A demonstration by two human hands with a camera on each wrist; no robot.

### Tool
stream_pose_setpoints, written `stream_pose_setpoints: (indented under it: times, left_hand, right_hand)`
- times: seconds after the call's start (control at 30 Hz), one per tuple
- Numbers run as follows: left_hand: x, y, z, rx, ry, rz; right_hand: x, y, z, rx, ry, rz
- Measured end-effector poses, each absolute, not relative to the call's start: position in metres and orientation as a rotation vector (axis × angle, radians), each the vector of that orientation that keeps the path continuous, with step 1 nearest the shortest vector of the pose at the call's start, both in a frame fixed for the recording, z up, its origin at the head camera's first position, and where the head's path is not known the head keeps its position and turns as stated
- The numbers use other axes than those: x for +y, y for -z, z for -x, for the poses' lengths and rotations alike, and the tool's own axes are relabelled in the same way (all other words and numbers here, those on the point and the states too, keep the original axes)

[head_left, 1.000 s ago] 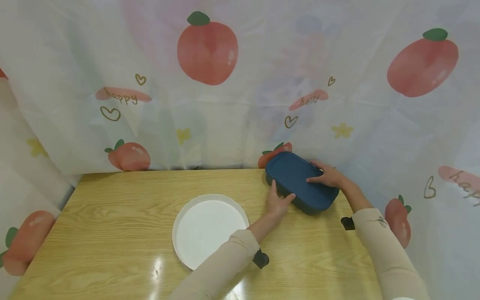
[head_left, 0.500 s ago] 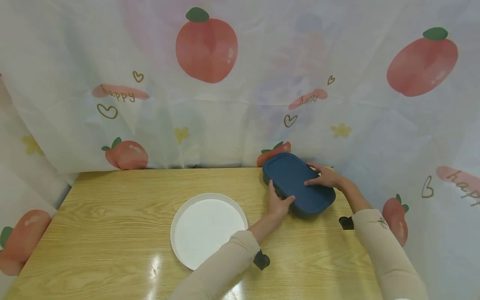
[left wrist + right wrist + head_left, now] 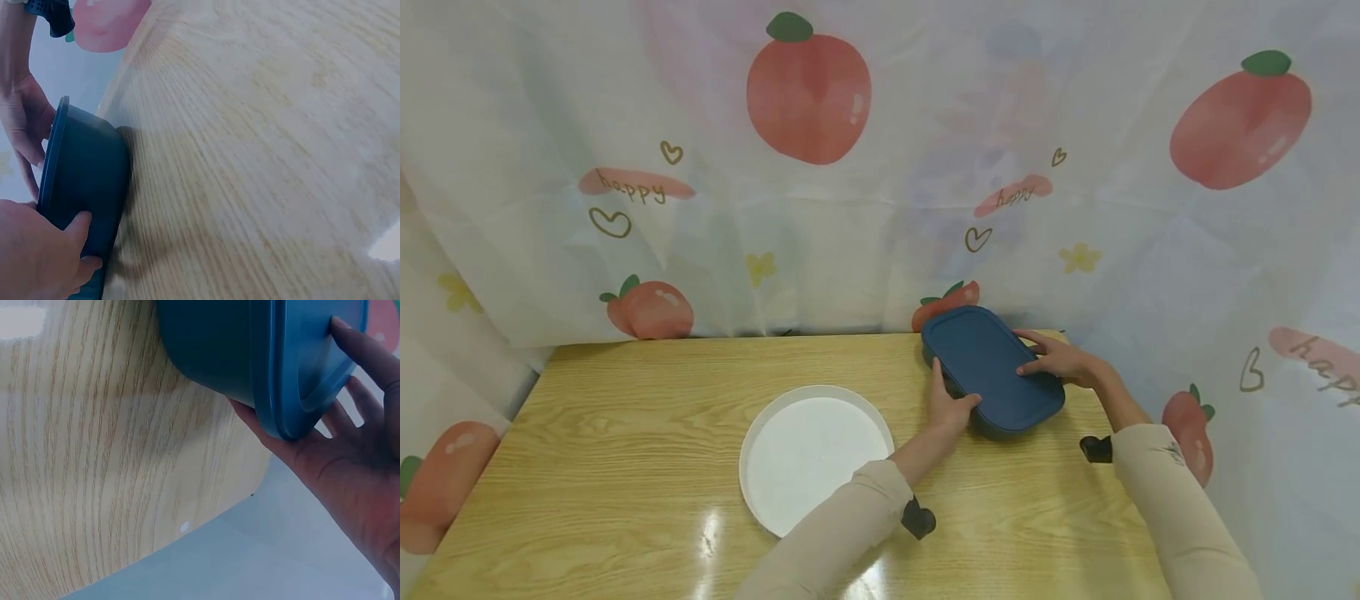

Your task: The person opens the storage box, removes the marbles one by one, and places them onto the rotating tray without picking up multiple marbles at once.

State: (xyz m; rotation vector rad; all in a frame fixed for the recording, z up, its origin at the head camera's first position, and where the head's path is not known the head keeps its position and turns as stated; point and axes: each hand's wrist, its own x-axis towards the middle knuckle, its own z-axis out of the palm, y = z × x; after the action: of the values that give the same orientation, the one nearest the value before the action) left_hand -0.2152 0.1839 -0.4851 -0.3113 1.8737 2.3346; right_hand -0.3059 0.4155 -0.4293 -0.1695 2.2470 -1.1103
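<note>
A dark blue lidded box (image 3: 992, 367), oblong with rounded corners, stands at an angle near the table's back right. Its lid is on. My left hand (image 3: 950, 410) holds its near left side; in the left wrist view, fingertips (image 3: 81, 225) press against the box wall (image 3: 94, 169). On the far right side, my right hand (image 3: 1058, 360) grips the box, thumb over the lid (image 3: 322, 362) and the other fingers around the edge and wall. The box's underside is mostly hidden.
A round white tray (image 3: 816, 467) with a low rim lies left of the box, partly covered by the left sleeve (image 3: 842, 525). Behind the wooden table (image 3: 625, 433) hangs a fruit-printed curtain (image 3: 850, 250), close to the box.
The box has shifted slightly left and toward me, both hands moving with it and keeping hold. The white tray stays where it was; the head view has turned a little.
</note>
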Motion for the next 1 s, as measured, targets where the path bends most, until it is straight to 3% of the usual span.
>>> stream_pose_setpoints:
  times: [0.57,1.0]
  left_hand:
    - [0.161,0.481,0.214,1.765,-2.390,0.311]
    - [0.125,0.470,0.207,1.493,-2.360,0.223]
  right_hand:
    - [0.407,0.423,0.287,2.314,1.130,0.143]
    - [0.381,0.407,0.251,2.335,1.211,0.027]
